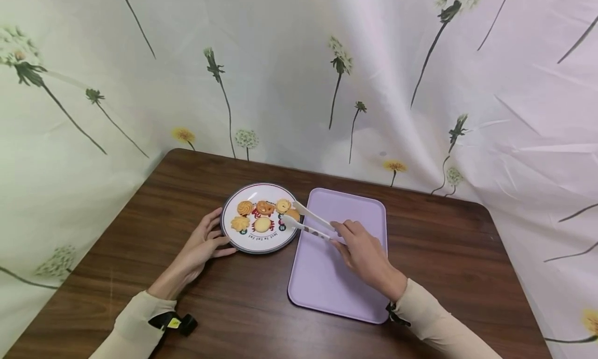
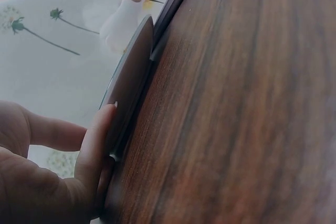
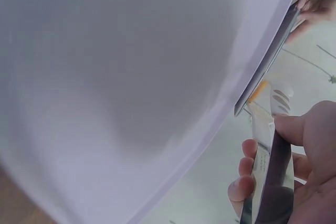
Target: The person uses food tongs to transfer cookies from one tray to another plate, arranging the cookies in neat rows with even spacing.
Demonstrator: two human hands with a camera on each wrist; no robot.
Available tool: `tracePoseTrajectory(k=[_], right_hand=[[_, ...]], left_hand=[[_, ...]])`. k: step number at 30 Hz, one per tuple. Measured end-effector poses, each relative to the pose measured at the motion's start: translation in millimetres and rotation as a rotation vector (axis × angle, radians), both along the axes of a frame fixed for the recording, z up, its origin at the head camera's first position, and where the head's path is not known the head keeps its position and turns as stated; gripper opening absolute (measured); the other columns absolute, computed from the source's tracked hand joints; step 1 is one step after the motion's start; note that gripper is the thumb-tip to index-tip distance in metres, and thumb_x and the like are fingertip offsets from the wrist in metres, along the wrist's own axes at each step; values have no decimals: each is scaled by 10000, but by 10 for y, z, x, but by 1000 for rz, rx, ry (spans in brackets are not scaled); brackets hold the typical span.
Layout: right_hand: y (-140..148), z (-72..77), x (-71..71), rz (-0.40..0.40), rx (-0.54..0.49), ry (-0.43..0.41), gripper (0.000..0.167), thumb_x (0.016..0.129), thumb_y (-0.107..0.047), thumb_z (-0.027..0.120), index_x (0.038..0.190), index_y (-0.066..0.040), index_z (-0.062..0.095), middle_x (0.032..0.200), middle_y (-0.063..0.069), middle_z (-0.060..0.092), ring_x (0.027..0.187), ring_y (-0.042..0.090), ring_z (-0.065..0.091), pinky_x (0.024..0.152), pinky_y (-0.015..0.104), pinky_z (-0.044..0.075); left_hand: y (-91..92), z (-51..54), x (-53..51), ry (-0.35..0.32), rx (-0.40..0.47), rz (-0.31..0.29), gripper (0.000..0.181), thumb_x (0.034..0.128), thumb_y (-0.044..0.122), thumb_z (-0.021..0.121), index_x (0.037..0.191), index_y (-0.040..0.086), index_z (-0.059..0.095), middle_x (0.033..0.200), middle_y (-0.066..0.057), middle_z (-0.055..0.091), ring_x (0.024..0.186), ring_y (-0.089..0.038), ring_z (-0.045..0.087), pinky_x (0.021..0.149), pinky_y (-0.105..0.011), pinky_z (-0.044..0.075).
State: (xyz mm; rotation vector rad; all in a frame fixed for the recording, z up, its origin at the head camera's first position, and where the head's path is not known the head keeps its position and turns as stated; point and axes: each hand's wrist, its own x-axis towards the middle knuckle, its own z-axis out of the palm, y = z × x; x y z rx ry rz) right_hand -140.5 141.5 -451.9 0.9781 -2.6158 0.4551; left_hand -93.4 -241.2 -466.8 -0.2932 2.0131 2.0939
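Note:
My left hand (image 1: 201, 247) holds the left rim of a round white plate (image 1: 259, 245) with printed letters, fingers and thumb spread along its edge. Several cookies lie on the plate, among them a swirled cookie (image 1: 245, 208), a pretzel-shaped cookie (image 1: 264, 208) and a pale oval cookie (image 1: 263, 224). White tongs (image 1: 314, 231) are gripped by my right hand (image 1: 364, 252) above the purple tray (image 1: 322, 284). Their arms stand apart, tips on either side of a round golden cookie (image 1: 293, 215) at the plate's right edge. Whether the tips touch it I cannot tell.
The tray stands close against the plate's right side on a dark wooden table (image 1: 233, 307). Behind the table hangs a white curtain (image 1: 289, 89) printed with dandelions. A dark strap with a small device (image 1: 179, 322) sits on the left wrist.

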Motion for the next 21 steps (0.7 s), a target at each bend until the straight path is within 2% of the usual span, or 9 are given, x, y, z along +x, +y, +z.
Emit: tracePoseTrajectory(k=[12, 21], right_hand=[[-120, -1, -8, 42, 60, -22, 351, 1010, -274, 703, 1332, -137, 679, 1022, -32, 686, 869, 145, 598, 577, 322, 573], [-148, -6, -4, 36, 95, -25, 355, 1011, -275, 703, 1340, -146, 673, 1029, -38, 684, 860, 136, 594, 553, 297, 554]], left_hand=[[8, -13, -8, -6, -10, 6, 872, 1024, -97, 455, 1691, 165, -42, 1750, -203, 37, 1491, -412, 331, 942, -311, 654], [-10, -21, -8, 3, -5, 2, 861, 1026, -95, 448, 1690, 156, -39, 1748, -204, 47, 1497, -411, 320, 942, -303, 653]])
